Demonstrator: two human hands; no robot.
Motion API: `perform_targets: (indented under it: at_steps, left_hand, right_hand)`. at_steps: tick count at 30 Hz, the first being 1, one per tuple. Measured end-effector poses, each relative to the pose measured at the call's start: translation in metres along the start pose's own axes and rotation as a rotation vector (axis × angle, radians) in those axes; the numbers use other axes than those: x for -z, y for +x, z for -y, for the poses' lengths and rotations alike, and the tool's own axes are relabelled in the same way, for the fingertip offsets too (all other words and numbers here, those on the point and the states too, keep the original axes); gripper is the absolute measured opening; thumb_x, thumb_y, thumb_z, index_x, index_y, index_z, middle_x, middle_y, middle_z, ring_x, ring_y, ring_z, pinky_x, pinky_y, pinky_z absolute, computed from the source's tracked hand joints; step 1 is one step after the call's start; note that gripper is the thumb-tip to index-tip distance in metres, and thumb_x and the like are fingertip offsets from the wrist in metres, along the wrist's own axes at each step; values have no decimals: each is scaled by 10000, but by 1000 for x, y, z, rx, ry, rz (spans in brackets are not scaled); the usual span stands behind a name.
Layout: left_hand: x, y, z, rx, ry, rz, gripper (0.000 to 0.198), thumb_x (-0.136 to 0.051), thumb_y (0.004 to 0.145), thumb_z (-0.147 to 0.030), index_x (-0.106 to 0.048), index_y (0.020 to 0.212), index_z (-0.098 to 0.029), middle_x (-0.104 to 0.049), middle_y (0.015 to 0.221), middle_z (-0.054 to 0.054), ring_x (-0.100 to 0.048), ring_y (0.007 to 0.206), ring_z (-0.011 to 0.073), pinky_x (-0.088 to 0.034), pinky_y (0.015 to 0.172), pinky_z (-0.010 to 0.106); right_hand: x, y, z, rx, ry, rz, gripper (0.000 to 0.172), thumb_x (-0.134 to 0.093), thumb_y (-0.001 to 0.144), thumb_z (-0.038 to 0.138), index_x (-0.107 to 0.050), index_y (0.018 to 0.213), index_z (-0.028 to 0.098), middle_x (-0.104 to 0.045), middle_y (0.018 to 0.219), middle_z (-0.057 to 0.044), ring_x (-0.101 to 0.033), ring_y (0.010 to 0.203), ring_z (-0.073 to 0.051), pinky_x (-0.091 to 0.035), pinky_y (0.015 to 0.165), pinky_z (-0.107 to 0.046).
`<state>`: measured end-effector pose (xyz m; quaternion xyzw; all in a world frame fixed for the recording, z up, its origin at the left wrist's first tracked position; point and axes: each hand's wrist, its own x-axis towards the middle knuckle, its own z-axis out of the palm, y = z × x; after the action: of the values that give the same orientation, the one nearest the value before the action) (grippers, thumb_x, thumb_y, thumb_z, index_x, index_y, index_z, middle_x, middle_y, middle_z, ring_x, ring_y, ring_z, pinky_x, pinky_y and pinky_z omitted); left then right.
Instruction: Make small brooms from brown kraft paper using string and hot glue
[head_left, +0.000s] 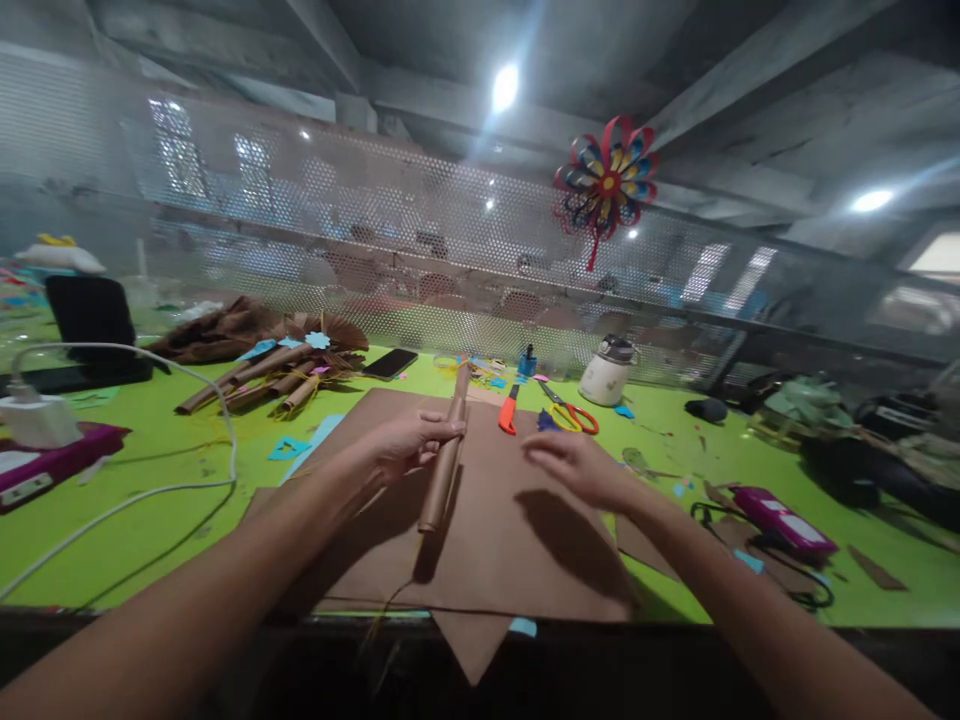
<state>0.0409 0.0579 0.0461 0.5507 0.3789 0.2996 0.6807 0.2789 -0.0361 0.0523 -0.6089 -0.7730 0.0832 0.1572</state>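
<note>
Left hand point(409, 440) is gripping a rolled paper tube point(444, 470) over the brown sheet point(525, 540) at the table's point(150, 520) near edge. Right hand point(574, 465) is hovering, fingers spread, holding nothing. Guessing this roll's basically finished, like the other rolls point(262, 375) lying toward the far-left corner.

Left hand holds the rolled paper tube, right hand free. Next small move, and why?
Probably bring the right hand onto the lower end of the tube to steady it: the left hand grips only its upper part, the tube slants over the brown sheet, and the right hand hovers open, holding nothing.
</note>
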Motion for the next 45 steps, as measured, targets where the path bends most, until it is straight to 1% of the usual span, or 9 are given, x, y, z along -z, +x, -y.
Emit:
perform_targets:
  at_steps: [3, 6, 13, 16, 19, 22, 25, 33, 45]
  left_hand:
    - [-1, 8, 9, -13, -53, 41, 311, -826, 556, -291, -641, 735, -117, -569, 615, 8, -472, 555, 97, -347, 511, 220]
    - [1, 11, 20, -30, -139, 115, 323, -821, 571, -281, -645, 787, -117, -606, 687, 37, -532, 635, 128, -415, 606, 245]
    - [7, 13, 37, -5, -239, 156, 337, -786, 649, -295, -634, 882, -104, -616, 730, 61, -564, 649, 142, -442, 649, 275]
    - [7, 11, 39, 6, -272, 128, 314, -776, 664, -311, -638, 865, -114, -608, 691, 48, -559, 614, 136, -439, 614, 266]
    - [6, 6, 36, 16, -266, 86, 322, -781, 658, -321, -657, 874, -117, -626, 704, 55, -556, 599, 130, -438, 592, 249]
    - [4, 4, 33, 23, -225, 45, 353, -770, 671, -355, -676, 921, -123, -655, 747, 68, -570, 609, 133, -442, 587, 237]
    - [4, 4, 33, 26, -229, 19, 390, -774, 660, -383, -681, 943, -132, -686, 815, 90, -612, 663, 170, -460, 619, 256]
    - [0, -1, 32, 28, -261, 31, 385, -706, 746, -387, -672, 1056, -161, -707, 879, 109, -646, 725, 199, -470, 676, 286]
    - [-9, -8, 29, 74, -283, 71, 404, -717, 726, -409, -694, 1059, -181, -711, 908, 116, -653, 741, 222, -473, 654, 291]
  right_hand:
    - [-11, 44, -57, -166, -169, -33, 238, -473, 778, 66, -677, 892, 109, -673, 943, -146, -583, 926, -230, -404, 814, -307]
    - [-28, 60, -92, -262, -252, -28, 209, -517, 667, 9, -664, 796, 80, -651, 878, -170, -570, 886, -265, -399, 772, -332]
    - [-47, 60, -115, -281, -231, -112, 275, -557, 635, 52, -659, 886, 94, -600, 968, -152, -503, 1013, -290, -368, 865, -365]
    - [-36, 53, -110, -289, -148, -159, 281, -568, 699, 155, -645, 965, 101, -608, 963, -139, -530, 978, -278, -399, 835, -355]
    - [-19, 38, -89, -276, 67, -171, 344, -419, 879, 335, -590, 1093, 126, -639, 910, -101, -603, 865, -231, -457, 717, -319]
    - [-7, 23, -56, -199, 830, -146, 452, -430, 893, 511, -605, 1042, 121, -643, 962, -131, -632, 864, -238, -471, 744, -337]
    - [-10, 15, -27, -184, 1073, -87, 454, -505, 845, 565, -638, 922, 138, -643, 909, -124, -624, 797, -225, -485, 730, -337]
    - [-26, 10, -17, -270, 1085, -66, 474, -474, 861, 572, -666, 868, 139, -640, 776, -99, -605, 694, -204, -493, 650, -321]
    - [-27, 5, -29, -209, 670, -159, 489, -406, 894, 545, -698, 742, 183, -654, 806, -85, -592, 789, -231, -467, 762, -322]
